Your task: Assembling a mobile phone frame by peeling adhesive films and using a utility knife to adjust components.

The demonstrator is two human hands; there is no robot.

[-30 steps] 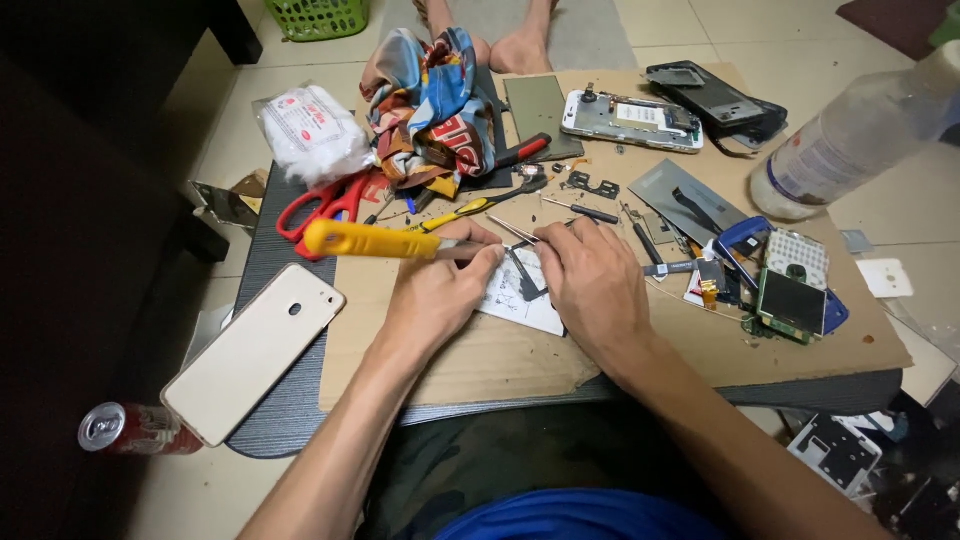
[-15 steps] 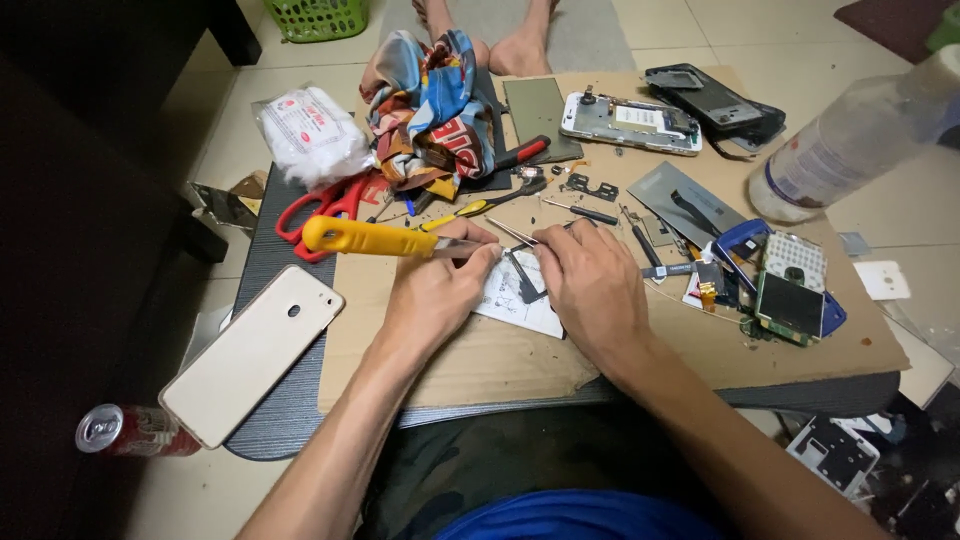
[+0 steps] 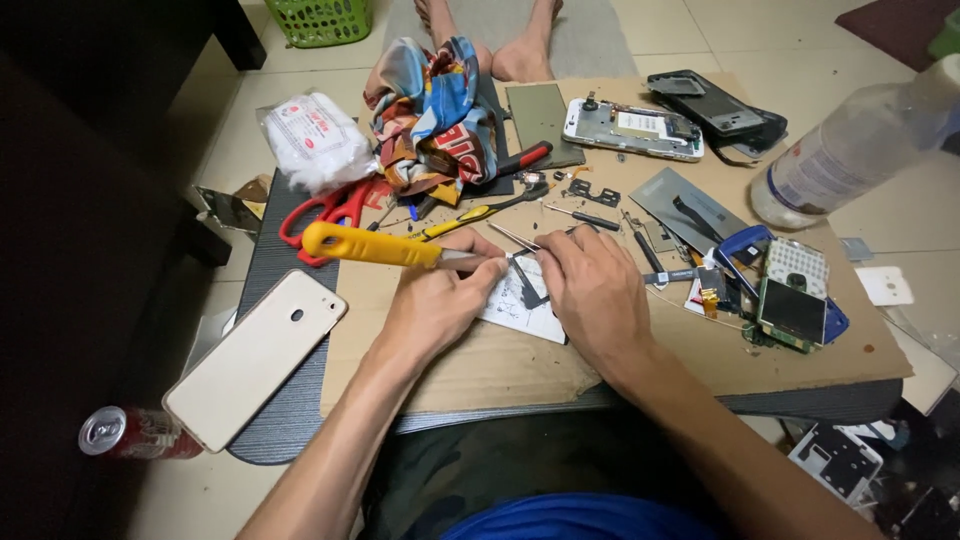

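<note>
Head view, read from the left: a red drink can [image 3: 128, 432] is seen lying on its side on the floor, its metal top turned to the camera. Beside it a flat, pale gold phone [image 3: 256, 355] with rounded corners is laid face down on the dark ribbed mat [image 3: 270, 300], just off the brown cardboard sheet [image 3: 480, 365] that covers the worktop. Red-handled scissors [image 3: 325, 210] and a soft white packet [image 3: 308, 140] are found further back. A yellow-handled knife [image 3: 380, 246] is gripped in the closed left hand [image 3: 435, 305], its blade brought onto a small dark flat part [image 3: 528, 285] lying on a white card [image 3: 520, 305] at the middle of the worktop. That part is pressed down by the fingertips of the right hand [image 3: 595, 295], which is curled over it so that much of the part is hidden. Crumpled, brightly printed cloth [image 3: 435, 115] is heaped behind. To the right, an opened white phone frame [image 3: 632, 128] holds bare circuitry, and a blue shell [image 3: 790, 295] with a green board and dark screen is set near the edge. A clear plastic bottle [image 3: 850, 150] is cut off by the picture's right edge, and its contents cannot be made out.
</note>
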